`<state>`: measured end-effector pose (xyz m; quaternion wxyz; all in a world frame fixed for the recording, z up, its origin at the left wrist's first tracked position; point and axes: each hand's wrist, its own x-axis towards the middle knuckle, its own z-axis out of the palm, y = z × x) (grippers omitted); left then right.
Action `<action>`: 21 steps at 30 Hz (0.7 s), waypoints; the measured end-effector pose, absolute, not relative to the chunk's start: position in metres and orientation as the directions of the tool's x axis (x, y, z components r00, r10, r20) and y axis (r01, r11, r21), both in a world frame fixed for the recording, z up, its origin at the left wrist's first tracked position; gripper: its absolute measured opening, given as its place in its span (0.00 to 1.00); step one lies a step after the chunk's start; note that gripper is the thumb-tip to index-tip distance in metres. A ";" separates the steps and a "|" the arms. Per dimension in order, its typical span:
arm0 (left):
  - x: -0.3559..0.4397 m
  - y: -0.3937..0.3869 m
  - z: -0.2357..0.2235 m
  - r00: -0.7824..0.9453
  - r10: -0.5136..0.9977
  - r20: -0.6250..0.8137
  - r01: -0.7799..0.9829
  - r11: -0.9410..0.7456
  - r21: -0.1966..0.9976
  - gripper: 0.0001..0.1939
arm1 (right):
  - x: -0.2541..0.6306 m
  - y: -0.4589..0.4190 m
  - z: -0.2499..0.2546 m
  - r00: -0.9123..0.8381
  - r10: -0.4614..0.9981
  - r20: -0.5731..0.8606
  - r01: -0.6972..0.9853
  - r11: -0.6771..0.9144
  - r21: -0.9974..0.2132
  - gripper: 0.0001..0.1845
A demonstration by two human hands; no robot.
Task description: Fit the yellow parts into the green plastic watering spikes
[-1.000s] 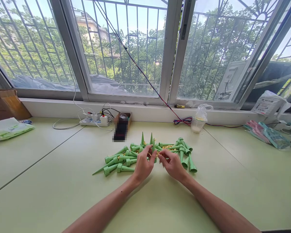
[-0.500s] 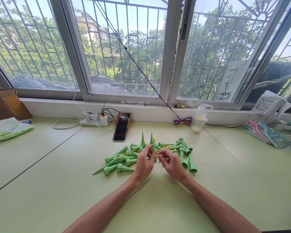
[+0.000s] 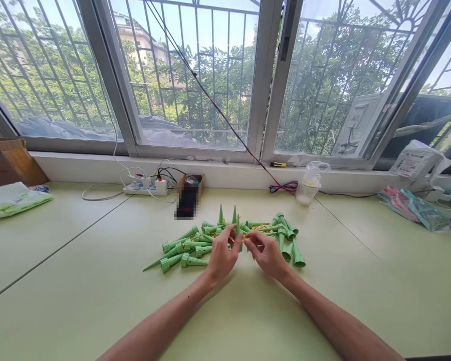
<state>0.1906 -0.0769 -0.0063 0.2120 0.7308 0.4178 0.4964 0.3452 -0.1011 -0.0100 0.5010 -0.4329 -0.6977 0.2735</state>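
A heap of green cone-shaped plastic spikes [image 3: 195, 245] lies on the pale green table [image 3: 78, 281], with small yellow parts [image 3: 261, 227] scattered among them. Two spikes [image 3: 221, 215] stand upright behind the heap. My left hand [image 3: 221, 253] is closed round an upright green spike [image 3: 238, 229]. My right hand [image 3: 266, 253] pinches a small yellow part [image 3: 247, 238] against that spike's side. More green spikes [image 3: 291, 243] lie to the right of my right hand.
A power strip [image 3: 146, 188] with cables sits by the window sill, next to a small brown box [image 3: 190, 193]. A plastic cup [image 3: 307, 190] stands at the back right. Bags [image 3: 417, 208] lie far right, a wrapped pack [image 3: 11, 198] and cardboard box [image 3: 11, 160] far left.
Almost nothing moved. My right hand's fingers have shifted slightly at the spike, both hands staying in place over the heap.
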 end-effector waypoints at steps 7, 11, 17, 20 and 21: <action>0.191 -0.077 -0.006 0.156 0.818 0.553 0.410 -0.563 0.718 0.14 | 0.345 -0.101 -0.010 -0.136 0.869 0.475 0.333 0.492 -0.805 0.12; 0.191 -0.077 -0.006 0.160 0.820 0.550 0.401 -0.563 0.723 0.14 | 0.345 -0.101 -0.009 -0.134 0.879 0.458 0.336 0.475 -0.814 0.14; 0.191 -0.077 -0.006 0.157 0.821 0.549 0.396 -0.562 0.726 0.14 | 0.345 -0.100 -0.011 -0.126 0.881 0.456 0.329 0.471 -0.818 0.14; 0.191 -0.077 -0.006 0.156 0.820 0.550 0.397 -0.562 0.725 0.14 | 0.345 -0.100 -0.011 -0.128 0.874 0.470 0.324 0.484 -0.813 0.13; 0.190 -0.077 -0.006 0.158 0.820 0.550 0.398 -0.563 0.725 0.14 | 0.345 -0.100 -0.011 -0.130 0.872 0.471 0.325 0.486 -0.811 0.13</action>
